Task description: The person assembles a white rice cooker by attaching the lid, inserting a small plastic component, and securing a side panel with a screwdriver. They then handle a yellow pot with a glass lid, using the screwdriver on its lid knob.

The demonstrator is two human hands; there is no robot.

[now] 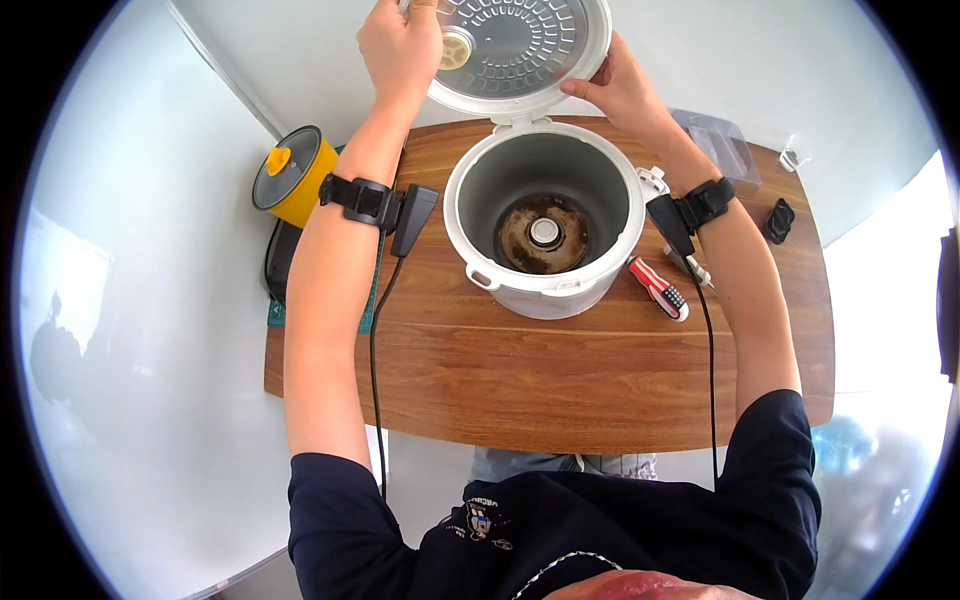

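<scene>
A white rice cooker [550,300] stands on the table with its lid [530,60] raised and tipped back on the hinge. No inner pot sits in it, so the brown-stained heating plate [520,250] and its round metal centre show at the bottom. My left hand [400,50] is closed on the lid's left edge, beside a round yellowish vent piece [455,50]; part of this hand is cut off by the picture's top. At the lid's right edge, my right hand [622,90] grips with the thumb on the near face and the other fingers mostly hidden behind.
Right of the cooker lie a red, white and black screwdriver [660,288] and a white part [690,265]. Farther right are a clear plastic box [720,150], a black object [779,221] and a small clear cup [795,155]. A yellow lidded pot [300,185] stands at the left.
</scene>
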